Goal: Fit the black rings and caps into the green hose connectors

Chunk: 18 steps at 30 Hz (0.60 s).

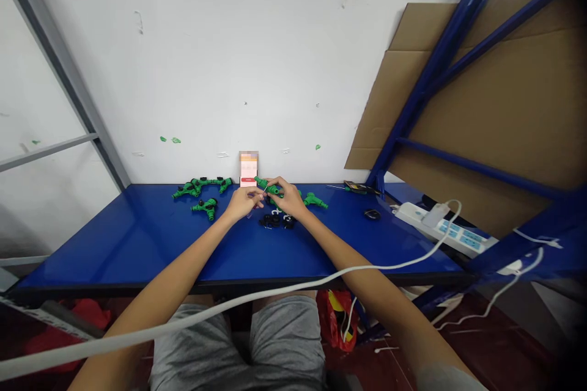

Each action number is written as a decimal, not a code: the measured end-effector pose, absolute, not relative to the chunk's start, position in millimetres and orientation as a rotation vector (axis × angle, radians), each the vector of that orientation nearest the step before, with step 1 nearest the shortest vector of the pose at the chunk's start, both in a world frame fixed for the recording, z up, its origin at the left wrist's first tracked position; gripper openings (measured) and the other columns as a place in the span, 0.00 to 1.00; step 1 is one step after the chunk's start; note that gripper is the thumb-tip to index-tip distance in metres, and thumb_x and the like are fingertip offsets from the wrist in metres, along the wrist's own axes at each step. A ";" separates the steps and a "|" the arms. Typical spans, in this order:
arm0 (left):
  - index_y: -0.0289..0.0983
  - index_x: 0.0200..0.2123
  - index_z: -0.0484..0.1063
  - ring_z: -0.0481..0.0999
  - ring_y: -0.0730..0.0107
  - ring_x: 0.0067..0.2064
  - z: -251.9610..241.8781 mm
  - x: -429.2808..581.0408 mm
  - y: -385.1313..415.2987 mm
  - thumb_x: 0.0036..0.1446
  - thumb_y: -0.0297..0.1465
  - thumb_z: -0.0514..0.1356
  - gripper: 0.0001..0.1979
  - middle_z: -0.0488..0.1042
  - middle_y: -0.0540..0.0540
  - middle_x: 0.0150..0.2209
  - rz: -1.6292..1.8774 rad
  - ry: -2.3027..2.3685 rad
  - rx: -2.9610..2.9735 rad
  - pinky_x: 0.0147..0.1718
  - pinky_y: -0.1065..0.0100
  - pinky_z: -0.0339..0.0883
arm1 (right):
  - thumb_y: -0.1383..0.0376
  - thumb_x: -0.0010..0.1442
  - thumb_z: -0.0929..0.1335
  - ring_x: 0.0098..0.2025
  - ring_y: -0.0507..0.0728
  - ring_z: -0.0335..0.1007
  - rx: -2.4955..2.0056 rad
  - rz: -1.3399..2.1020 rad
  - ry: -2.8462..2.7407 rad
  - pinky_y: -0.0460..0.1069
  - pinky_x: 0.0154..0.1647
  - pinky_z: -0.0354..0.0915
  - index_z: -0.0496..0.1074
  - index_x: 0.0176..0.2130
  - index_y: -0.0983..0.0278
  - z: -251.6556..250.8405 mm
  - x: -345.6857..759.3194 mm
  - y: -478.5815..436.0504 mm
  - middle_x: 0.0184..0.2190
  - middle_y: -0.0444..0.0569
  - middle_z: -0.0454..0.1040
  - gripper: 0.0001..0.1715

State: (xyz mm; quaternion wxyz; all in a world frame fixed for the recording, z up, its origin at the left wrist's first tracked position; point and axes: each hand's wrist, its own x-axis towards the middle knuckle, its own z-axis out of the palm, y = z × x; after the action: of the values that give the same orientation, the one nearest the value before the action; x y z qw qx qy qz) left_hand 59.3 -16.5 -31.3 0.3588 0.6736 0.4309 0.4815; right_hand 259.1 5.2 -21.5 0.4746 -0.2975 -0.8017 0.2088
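Note:
My right hand (285,197) grips a green plastic pipe fitting (270,188) with black bands, its fingers wrapped around the body. My left hand (243,203) pinches a thin metal tool (263,194) with a clear handle, and the tip meets the fitting near my right fingers. Just below my hands lies a heap of small black parts (276,220). More green fittings lie on the blue table (137,244): a cluster at the back left (197,186), one nearer (205,208) and one to the right (314,200).
A small upright box (248,168) stands at the wall behind my hands. To the right are a screwdriver (351,189), a black object (372,214) and a white power strip (435,226). A white cable (293,281) crosses over my forearms. A blue steel rack (440,55) rises at the right.

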 end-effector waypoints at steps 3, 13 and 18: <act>0.35 0.35 0.80 0.83 0.63 0.30 -29.5 59.2 -16.8 0.58 0.32 0.67 0.05 0.81 0.44 0.28 1.223 1.065 1.656 0.31 0.67 0.75 | 0.65 0.62 0.69 0.61 0.63 0.77 -0.677 0.534 -1.942 0.60 0.54 0.78 0.70 0.49 0.56 -22.2 257.9 5.4 0.59 0.50 0.79 0.14; 0.34 0.31 0.81 0.80 0.66 0.30 -23.4 55.9 -18.4 0.49 0.35 0.75 0.11 0.79 0.45 0.26 1.218 1.083 1.612 0.30 0.66 0.78 | 0.66 0.61 0.69 0.62 0.64 0.76 -0.683 0.525 -1.986 0.60 0.55 0.77 0.74 0.47 0.56 -16.0 259.1 0.1 0.59 0.48 0.80 0.13; 0.36 0.30 0.81 0.77 0.68 0.28 -24.8 53.0 -16.1 0.52 0.39 0.71 0.12 0.78 0.46 0.27 1.262 1.100 1.750 0.30 0.69 0.73 | 0.66 0.62 0.69 0.60 0.64 0.78 -0.655 0.535 -1.980 0.59 0.54 0.78 0.74 0.48 0.55 -14.9 261.2 -0.7 0.59 0.47 0.79 0.13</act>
State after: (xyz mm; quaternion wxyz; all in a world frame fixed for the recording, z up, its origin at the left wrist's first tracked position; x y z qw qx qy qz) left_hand 53.0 -16.1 -24.8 0.3522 0.6762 0.4252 0.4877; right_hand 261.2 -0.7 -14.9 0.4745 -0.2679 -0.8095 0.2188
